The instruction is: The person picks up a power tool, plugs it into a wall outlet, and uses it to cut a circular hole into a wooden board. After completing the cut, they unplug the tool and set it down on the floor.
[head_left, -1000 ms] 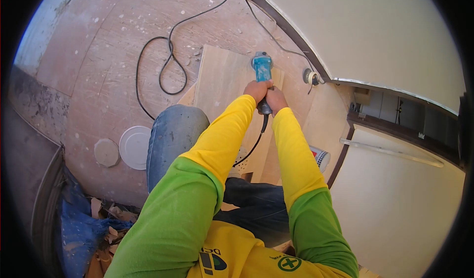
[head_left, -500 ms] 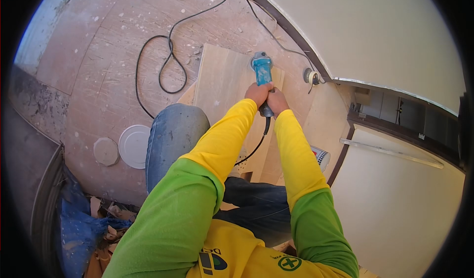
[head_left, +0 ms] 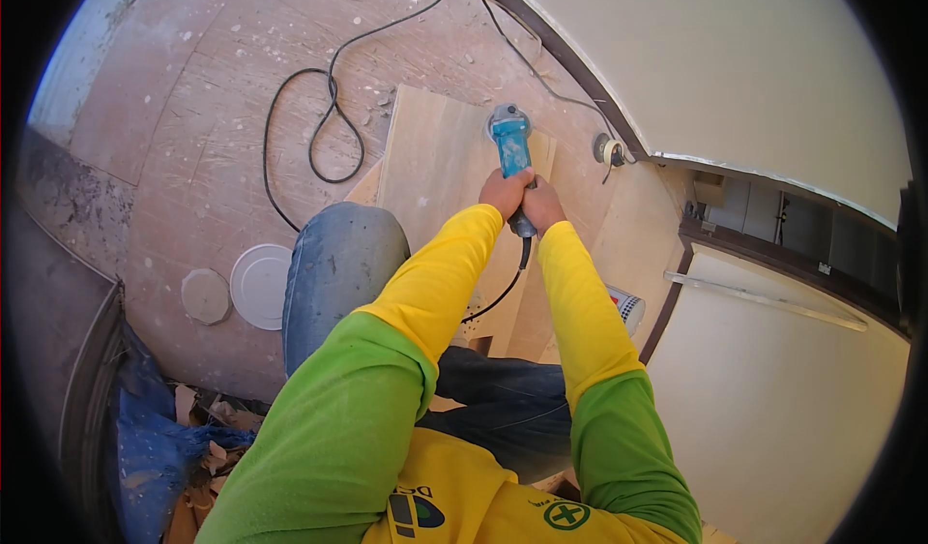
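Head view, angle grinder (head_left: 513,145): held over the pale board, body pointing far, handle toward the near side; probably turned this way to keep the working end away from the body.
Left hand (head_left: 506,193): clasped round the grinder where body meets handle, farther forward than the other; likely there to guide and bear the weight.
Right hand (head_left: 543,205): also gripping, wrapped about the handle just beside the left; probably paired for steadiness. Exact finger positions hard to tell.
Grinder head (head_left: 508,114): set at the far end, above the board's far right part; contact with the wood impossible to tell.
Pale board (head_left: 435,157): lying flat on the floor (head_left: 213,80), in front of the knees; seemingly placed there for easy reach with both arms extended.
Grinder cord (head_left: 525,254): trailing from the handle's near end, between the forearms, apparently clear of the grinder head.
Black cable (head_left: 267,147): looped on the floor, far left of the board.
Left knee (head_left: 348,264): bent beside the board's near left corner, likely for a stable low stance.
Tape roll (head_left: 609,149): on the right, well apart from the grinder.
White lid (head_left: 261,286): flat on the floor, left of the knee.
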Available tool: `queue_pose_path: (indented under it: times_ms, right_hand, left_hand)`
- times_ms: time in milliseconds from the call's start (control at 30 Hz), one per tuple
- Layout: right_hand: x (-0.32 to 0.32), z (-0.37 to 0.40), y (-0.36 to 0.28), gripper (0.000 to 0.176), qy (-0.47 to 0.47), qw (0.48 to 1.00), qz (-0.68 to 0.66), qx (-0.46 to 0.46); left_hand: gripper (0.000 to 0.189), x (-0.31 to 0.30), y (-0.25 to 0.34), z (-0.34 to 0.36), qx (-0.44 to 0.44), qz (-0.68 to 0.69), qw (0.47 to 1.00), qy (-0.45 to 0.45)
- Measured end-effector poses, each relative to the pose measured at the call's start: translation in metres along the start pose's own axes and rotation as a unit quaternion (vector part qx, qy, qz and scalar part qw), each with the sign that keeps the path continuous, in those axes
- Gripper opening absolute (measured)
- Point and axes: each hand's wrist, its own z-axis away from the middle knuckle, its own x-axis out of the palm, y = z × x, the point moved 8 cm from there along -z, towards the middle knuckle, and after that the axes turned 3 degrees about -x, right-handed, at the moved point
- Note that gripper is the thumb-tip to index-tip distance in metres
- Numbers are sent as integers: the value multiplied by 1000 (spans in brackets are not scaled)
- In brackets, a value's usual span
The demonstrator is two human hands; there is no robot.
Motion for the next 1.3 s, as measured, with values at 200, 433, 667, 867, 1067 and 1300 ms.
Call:
queue_pose_path:
  times_ms: [200, 433, 667, 867, 1067, 1300]
  right_hand:
    - [-5, 0, 7, 44, -3, 1000, 17, -16]
    - [-13, -4, 13, 46, 5, 995, 90, -39]
    - [-17, 0, 10, 47, 2, 989, 133, -62]
    - [-21, -1, 16, 44, -16, 989, 134, -67]
    - [-26, 5, 12, 43, -11, 978, 188, -90]
    - [-31, 9, 13, 44, -18, 975, 202, -92]
  left_hand:
    - [49, 4, -12, -2, 9, 1, 1000, 19]
    - [56, 4, -13, 7, 13, -13, 999, 33]
    - [63, 5, -21, 5, -3, -58, 997, 45]
    - [70, 11, -35, -3, 0, -75, 996, 43]
    - [82, 15, -36, 2, -9, -99, 995, 27]
    - [79, 19, -36, 11, -15, -111, 993, 45]
